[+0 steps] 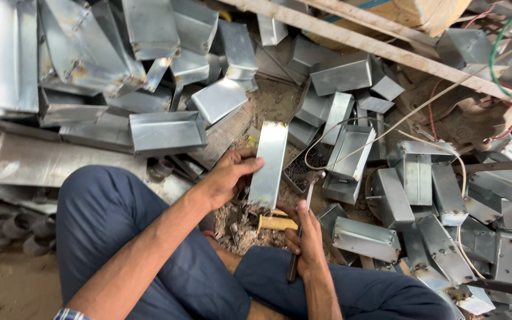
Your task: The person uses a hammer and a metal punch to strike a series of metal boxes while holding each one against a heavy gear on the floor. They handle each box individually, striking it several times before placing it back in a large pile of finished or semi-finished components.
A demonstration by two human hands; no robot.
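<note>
Galvanised sheet-metal piece [268,163] gripped by left hand [227,176]; right hand [309,243] holds dark tool [301,231]

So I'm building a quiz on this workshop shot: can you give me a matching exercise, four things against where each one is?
Things:
1. left hand
2. right hand
3. green wire
4. open metal box

Places:
A. top right corner
B. gripping a dark tool handle
C. holding the flat metal piece upright
D. on the ground right of that piece

Pairs: 1-C, 2-B, 3-A, 4-D
</note>
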